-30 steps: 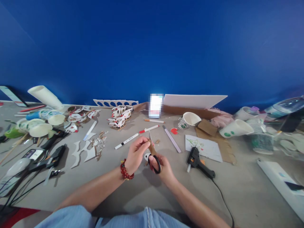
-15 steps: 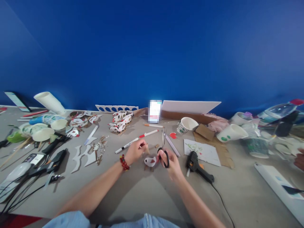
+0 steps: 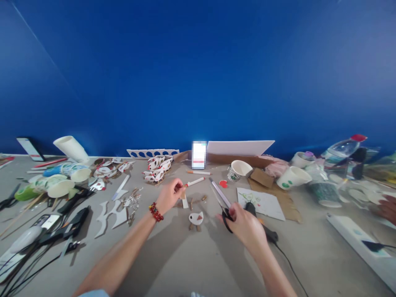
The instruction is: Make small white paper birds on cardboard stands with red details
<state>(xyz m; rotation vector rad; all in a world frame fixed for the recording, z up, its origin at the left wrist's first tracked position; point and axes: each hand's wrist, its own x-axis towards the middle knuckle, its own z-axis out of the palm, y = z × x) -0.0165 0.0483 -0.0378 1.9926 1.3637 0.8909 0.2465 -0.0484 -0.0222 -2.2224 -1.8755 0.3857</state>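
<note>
My left hand (image 3: 169, 196), wearing a red beaded bracelet, is closed in a pinch on a small brown cardboard piece (image 3: 183, 193) that pokes out past the fingertips. Black-handled scissors (image 3: 227, 214) are held in my right hand (image 3: 249, 226), low over the table with the blades pointing away. Between my hands lies a small white bird cut-out (image 3: 195, 218) with an eye, a brown wing mark and brown legs. Brown scraps (image 3: 194, 202) lie just beyond it. Past the scissors is a pale purple stick (image 3: 220, 193), and a red-tipped marker (image 3: 195, 181) lies beyond my left fingertips.
A black glue gun (image 3: 269, 234) lies partly behind my right hand. Finished birds (image 3: 158, 167), white offcuts (image 3: 119, 214) and paper cups (image 3: 58, 186) fill the left. A paper cup (image 3: 239, 170), drawing (image 3: 262, 204) and power strip (image 3: 360, 239) are rightward, near another person's hand (image 3: 388, 208).
My hands have moved apart: the right carries the scissors away rightward, the left shifts leftward with the cardboard piece. The bird cut-out between them is now uncovered. The view has tilted upward.
</note>
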